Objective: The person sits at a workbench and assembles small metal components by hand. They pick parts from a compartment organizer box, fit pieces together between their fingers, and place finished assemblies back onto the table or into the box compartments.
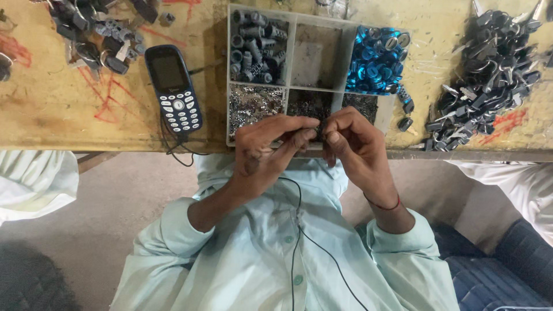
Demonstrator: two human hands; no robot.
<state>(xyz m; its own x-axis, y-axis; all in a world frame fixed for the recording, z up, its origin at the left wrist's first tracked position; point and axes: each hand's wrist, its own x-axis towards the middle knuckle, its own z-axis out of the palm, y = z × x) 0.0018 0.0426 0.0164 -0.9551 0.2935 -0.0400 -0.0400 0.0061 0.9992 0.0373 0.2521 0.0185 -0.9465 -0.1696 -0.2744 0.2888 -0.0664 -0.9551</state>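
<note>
My left hand (268, 147) and my right hand (354, 141) meet fingertip to fingertip at the near edge of a grey compartment tray (291, 89). Between the fingers they pinch a small dark part (318, 131), mostly hidden. The tray holds grey cylindrical pieces (257, 47) at its top left, shiny blue rings (377, 60) at its top right, and tiny metal bits (253, 103) in its lower cells.
A dark keypad phone (174, 89) with a cable lies left of the tray on the worn yellow table (69, 109). A heap of black key-ring parts (489, 75) is at the right, more parts (98, 34) at top left. Other people's light sleeves show at both sides.
</note>
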